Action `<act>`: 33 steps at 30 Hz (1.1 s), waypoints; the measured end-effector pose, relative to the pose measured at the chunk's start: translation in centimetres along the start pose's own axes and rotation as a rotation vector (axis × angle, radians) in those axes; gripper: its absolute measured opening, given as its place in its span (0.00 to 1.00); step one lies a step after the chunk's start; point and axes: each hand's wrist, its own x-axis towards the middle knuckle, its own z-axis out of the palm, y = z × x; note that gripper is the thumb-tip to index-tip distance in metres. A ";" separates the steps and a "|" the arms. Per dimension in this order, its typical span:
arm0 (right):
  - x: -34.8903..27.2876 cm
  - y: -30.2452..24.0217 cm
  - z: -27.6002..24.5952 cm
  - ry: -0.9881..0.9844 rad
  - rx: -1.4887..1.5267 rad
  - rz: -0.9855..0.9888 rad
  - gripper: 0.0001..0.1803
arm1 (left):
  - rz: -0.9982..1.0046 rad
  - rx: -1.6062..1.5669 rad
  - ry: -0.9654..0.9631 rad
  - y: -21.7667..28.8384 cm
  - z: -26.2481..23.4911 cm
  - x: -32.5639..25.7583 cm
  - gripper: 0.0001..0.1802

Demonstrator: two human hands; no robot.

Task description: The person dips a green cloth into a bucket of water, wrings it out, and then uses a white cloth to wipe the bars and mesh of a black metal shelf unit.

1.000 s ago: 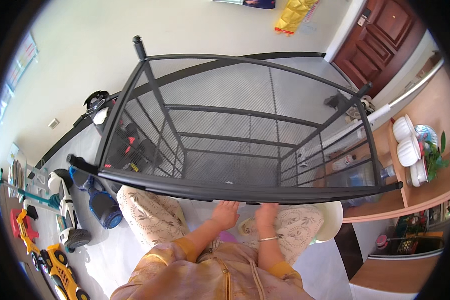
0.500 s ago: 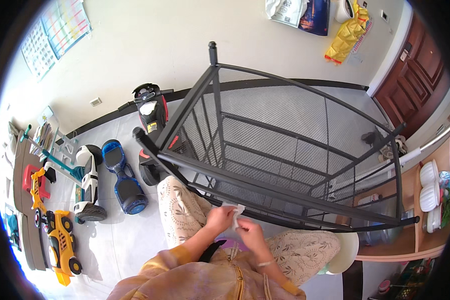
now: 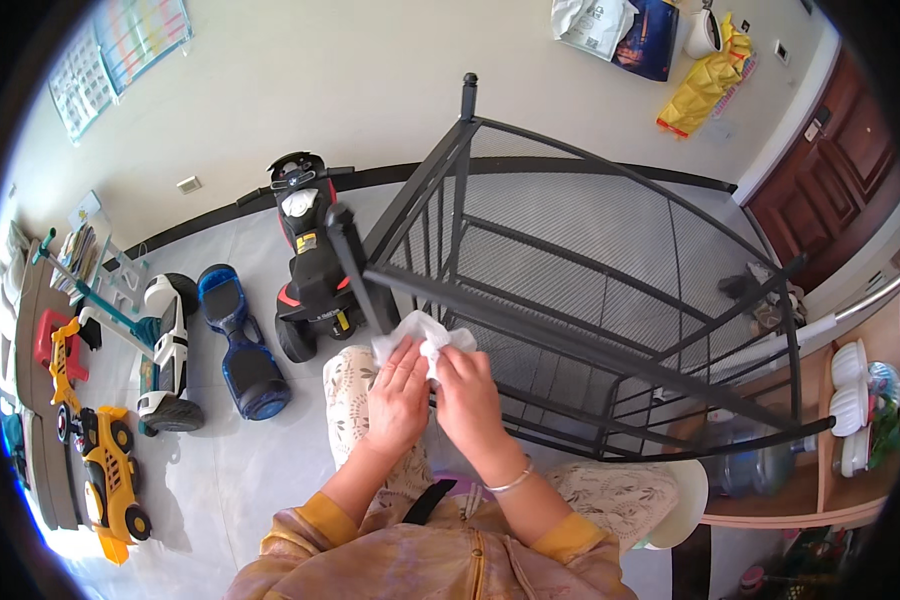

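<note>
A thin white wipe, crumpled and partly spread, is held between my two hands beside the near left corner of a black metal mesh rack. My left hand presses its fingers together on the wipe's left part. My right hand, with a bracelet at the wrist, grips the right part with bent fingers. The wipe overlaps the rack's corner post and near bar in this view; whether it touches them I cannot tell. The rack lies tilted in front of my knees, its mesh panel facing the wall.
To the left stand a black ride-on motorcycle, a blue hoverboard, a white self-balancing scooter and a yellow toy truck. A wooden shelf with white bowls is at the right, a brown door beyond.
Both hands have moved forward and slightly left, up to the rack's corner. The wipe, bunched small before, is spread wider. The rack's left end appears farther right in view.
</note>
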 end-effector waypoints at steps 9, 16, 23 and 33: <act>-3.1 1.6 -1.4 0.035 -0.217 0.073 0.17 | 0.121 -0.068 0.058 1.0 2.2 -0.3 0.17; -7.7 4.3 -6.6 0.127 -0.312 0.143 0.16 | 0.276 -0.215 0.005 5.8 5.3 0.5 0.14; -12.4 7.1 -11.7 0.264 -0.448 0.207 0.13 | 0.417 -0.339 -0.060 11.7 9.0 0.7 0.15; -17.8 11.1 -18.3 0.325 -0.530 0.416 0.16 | 0.577 -0.479 -0.182 19.9 13.5 2.1 0.17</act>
